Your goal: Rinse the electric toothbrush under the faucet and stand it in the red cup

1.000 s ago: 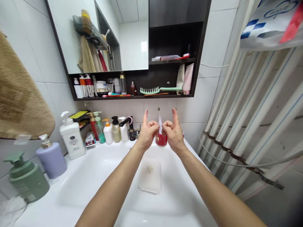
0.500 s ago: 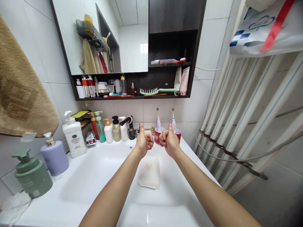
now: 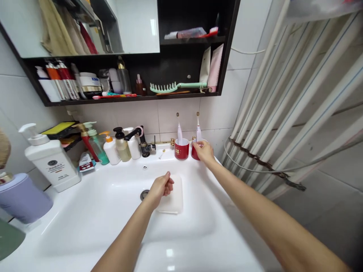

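At the back right of the sink's rim, my right hand (image 3: pixel 204 152) is closed at the right red cup (image 3: pixel 195 153), its bent fingers against the rim and covering much of the front. An electric toothbrush (image 3: pixel 198 132) stands upright in that cup. Just left of it, another red cup (image 3: pixel 182 151) holds a second electric toothbrush (image 3: pixel 179 133). My left hand (image 3: pixel 162 189) hovers over the sink, loosely closed with nothing visible in it. Partly behind it, a pale rectangular dish (image 3: pixel 173 202) lies in the basin (image 3: pixel 113 215).
A black faucet (image 3: pixel 143 145) stands at the sink's back, with several pump bottles (image 3: pixel 112 150) to its left. Above hangs a dark cabinet (image 3: pixel 170 68) with a green hairbrush (image 3: pixel 178 87). White pipes (image 3: pixel 269 113) run along the right wall.
My hands have parted: the right has gone to the right red cup and the left has dropped toward the basin. The view has tilted down and moved closer.
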`<state>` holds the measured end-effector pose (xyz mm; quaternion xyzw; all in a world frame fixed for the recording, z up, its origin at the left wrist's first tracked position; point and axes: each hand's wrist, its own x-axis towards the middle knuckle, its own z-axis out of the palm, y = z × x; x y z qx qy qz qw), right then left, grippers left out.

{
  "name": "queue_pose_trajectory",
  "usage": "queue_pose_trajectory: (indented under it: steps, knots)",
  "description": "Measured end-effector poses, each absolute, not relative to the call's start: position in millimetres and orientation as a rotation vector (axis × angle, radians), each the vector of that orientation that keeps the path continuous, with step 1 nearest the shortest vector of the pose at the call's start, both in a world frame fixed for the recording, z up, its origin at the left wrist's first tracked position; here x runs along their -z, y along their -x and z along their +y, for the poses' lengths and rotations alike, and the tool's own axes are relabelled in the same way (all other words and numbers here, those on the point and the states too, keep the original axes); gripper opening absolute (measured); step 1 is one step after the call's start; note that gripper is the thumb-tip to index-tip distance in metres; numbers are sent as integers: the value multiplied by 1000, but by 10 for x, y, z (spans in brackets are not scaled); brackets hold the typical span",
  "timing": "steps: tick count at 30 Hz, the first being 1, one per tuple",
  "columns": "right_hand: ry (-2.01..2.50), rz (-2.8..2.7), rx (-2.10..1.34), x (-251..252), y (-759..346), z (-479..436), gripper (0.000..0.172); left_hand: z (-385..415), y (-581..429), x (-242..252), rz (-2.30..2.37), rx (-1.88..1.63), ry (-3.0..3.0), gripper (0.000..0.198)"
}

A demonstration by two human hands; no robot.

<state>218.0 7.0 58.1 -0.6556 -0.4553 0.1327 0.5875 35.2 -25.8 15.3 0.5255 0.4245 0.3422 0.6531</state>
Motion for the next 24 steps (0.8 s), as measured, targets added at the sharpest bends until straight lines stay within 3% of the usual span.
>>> queue_pose_trajectory:
  steps: [5,13,19,24]
  knots:
    - [1796,-1128,-136,-488,-2557,333,26,-148,-245,154,1194,-760,-1336,24]
    - [2048,-1328,-54,-276,-2679,152,25,-130,-293,255,1265,-591,-1503,20]
    - [1974,-1606,15,-188,-2645,-404,29,-220,-460,164,1287,-812,-1521,14]
    - [1879,-1766,-9,-142,-2417,-732,32,-152,-756,-47,1188,-1137,-1678,28]
